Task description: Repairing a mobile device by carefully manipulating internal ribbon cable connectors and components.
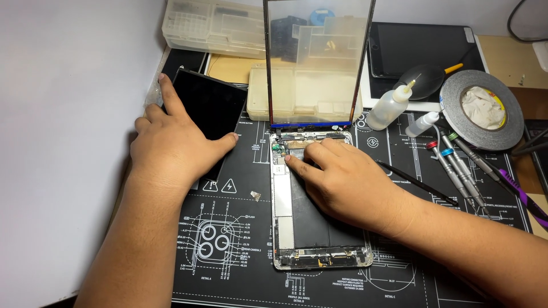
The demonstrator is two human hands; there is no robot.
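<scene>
An opened tablet body lies on a black printed work mat, its circuit boards and battery bare. My right hand rests on the tablet's upper part, the index fingertip pressing near the top left board. A clear glass front panel stands upright at the tablet's top edge, leaning on plastic boxes. My left hand lies flat on a dark display panel to the left, index finger stretched along its left edge, thumb on its right side.
Several screwdrivers and a black spudger lie on the right. Two small squeeze bottles, a black air blower, a tape roll and another tablet sit behind. Clear parts boxes stand at the back.
</scene>
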